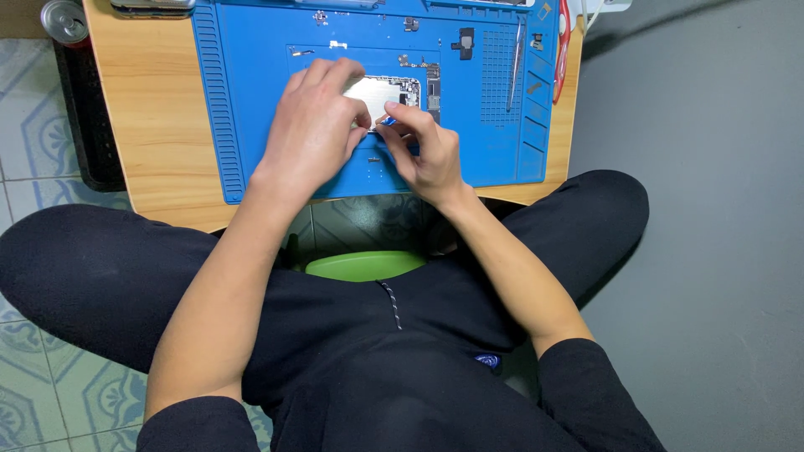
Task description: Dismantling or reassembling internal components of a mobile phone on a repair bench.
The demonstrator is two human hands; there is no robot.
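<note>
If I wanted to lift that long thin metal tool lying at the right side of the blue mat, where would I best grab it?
Probably by the middle of its shaft, pinched from above across its long sides. The thin metal tool lies flat and nearly straight up and down on the blue mat, apart from both hands, with open mat on either side for fingertips. Its ends look too narrow to grip securely.

Matt blue rubbery mat [251, 125]; wood-grain table [151, 125].

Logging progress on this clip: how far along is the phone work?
Done: opened phone on the blue mat, small parts set aside. In hand: left hand steadies it; right hand works a small blue tool. Left: loose parts not refitted.
</note>
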